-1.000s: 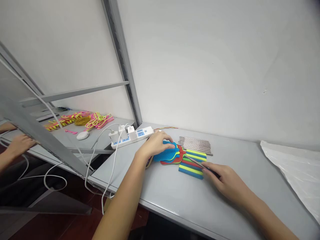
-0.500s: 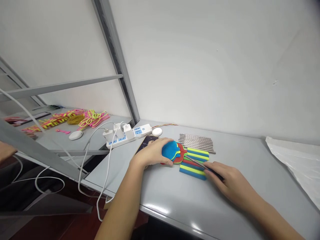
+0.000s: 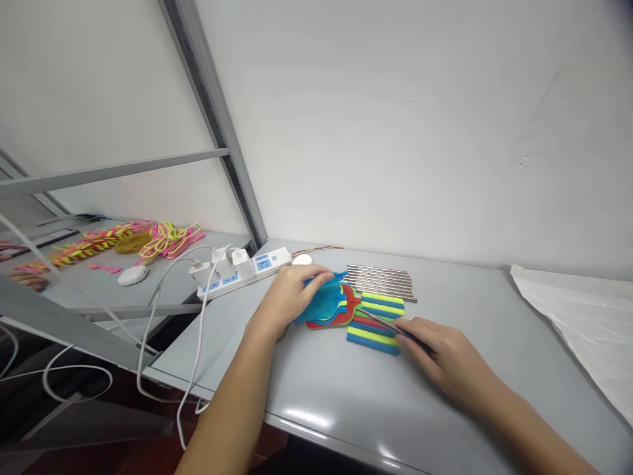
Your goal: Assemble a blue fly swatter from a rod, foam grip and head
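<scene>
Hands meet at frame centre on the grey desk (image 3: 346, 396): left hand (image 3: 289, 298) grips the blue mesh paddle (image 3: 321, 305) atop a coloured stack, right hand (image 3: 440, 353) pinches a thin metal rod (image 3: 383, 322) over striped foam handles (image 3: 376, 320). Steel rods (image 3: 380, 280) lie just behind; a power strip (image 3: 247, 270) sits left.
</scene>
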A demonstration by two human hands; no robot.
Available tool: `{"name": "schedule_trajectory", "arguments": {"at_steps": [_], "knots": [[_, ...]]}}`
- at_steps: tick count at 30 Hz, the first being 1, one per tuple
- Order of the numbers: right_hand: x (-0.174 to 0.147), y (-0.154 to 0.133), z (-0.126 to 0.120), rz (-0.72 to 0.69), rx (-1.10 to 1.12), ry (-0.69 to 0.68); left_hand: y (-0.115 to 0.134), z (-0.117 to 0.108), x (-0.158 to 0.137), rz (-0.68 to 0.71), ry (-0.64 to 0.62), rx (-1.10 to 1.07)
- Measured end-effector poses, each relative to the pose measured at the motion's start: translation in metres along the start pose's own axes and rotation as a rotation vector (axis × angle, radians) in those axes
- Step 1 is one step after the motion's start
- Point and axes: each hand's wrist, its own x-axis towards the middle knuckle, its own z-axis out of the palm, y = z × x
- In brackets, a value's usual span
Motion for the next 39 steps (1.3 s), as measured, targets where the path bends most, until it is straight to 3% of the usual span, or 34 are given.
{"name": "schedule_trajectory", "arguments": {"at_steps": [3, 6, 12, 15, 34, 37, 39], "knots": [[0.0, 0.0, -0.001, -0.036, 0.015, 0.089, 0.004, 0.004, 0.001, 0.097, 0.336, 0.051], [0.0, 0.002, -0.003, -0.054, 0.005, 0.173, 0.008, 0.005, 0.0, 0.104, 0.416, 0.021], [0.0, 0.003, -0.011, -0.067, -0.047, 0.213, 0.02, 0.005, -0.001, 0.034, 0.07, -0.013], [-0.001, 0.002, -0.013, -0.075, -0.094, 0.198, 0.023, 0.008, -0.001, 0.02, -0.026, -0.059], [-0.004, 0.004, -0.014, -0.251, -0.364, 0.142, 0.03, 0.015, -0.002, 0.004, -0.329, -0.086], [-0.004, 0.004, -0.013, -0.246, -0.354, 0.166, 0.033, 0.018, -0.002, -0.03, -0.324, -0.128], [-0.004, 0.005, -0.012, -0.231, -0.348, 0.173, 0.033, 0.018, 0.0, -0.048, -0.221, -0.172]]}}
